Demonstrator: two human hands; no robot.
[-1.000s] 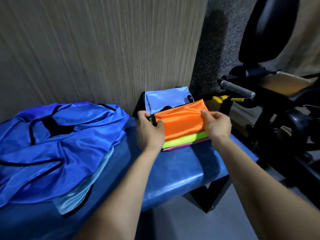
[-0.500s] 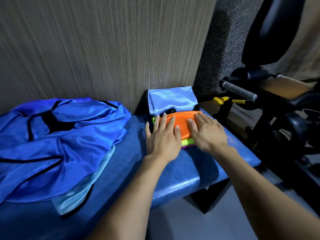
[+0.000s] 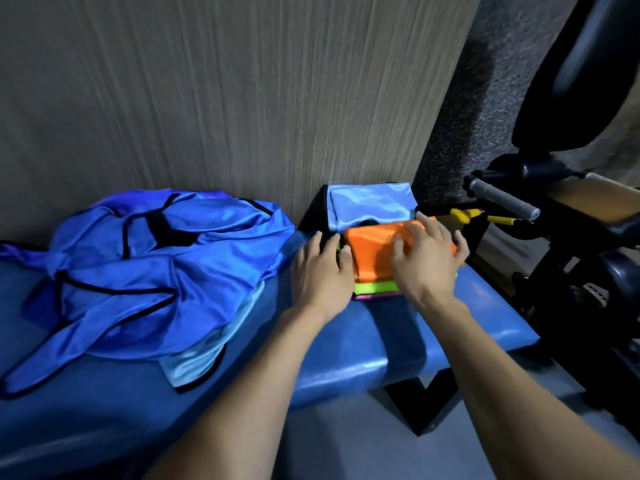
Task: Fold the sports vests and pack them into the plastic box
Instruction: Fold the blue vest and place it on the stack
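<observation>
Pressing our right hand point(image 3: 427, 261) flat on orange vest point(image 3: 372, 256); left hand point(image 3: 320, 271) flat, touching stack's left edge on bench point(image 3: 363, 344).

Both bare forearms are reaching forward from the lower frame; the left hand point(image 3: 322, 271) and right hand point(image 3: 427, 261) are lying palm-down at centre right, fingers point(image 3: 412, 230) spread flat.

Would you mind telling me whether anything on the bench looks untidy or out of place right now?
Yes: the royal blue vests lie in a crumpled, unfolded heap at the bench's left, over a pale blue one, with straps trailing. The folded stack topped by the orange vest looks neat by comparison.
</observation>
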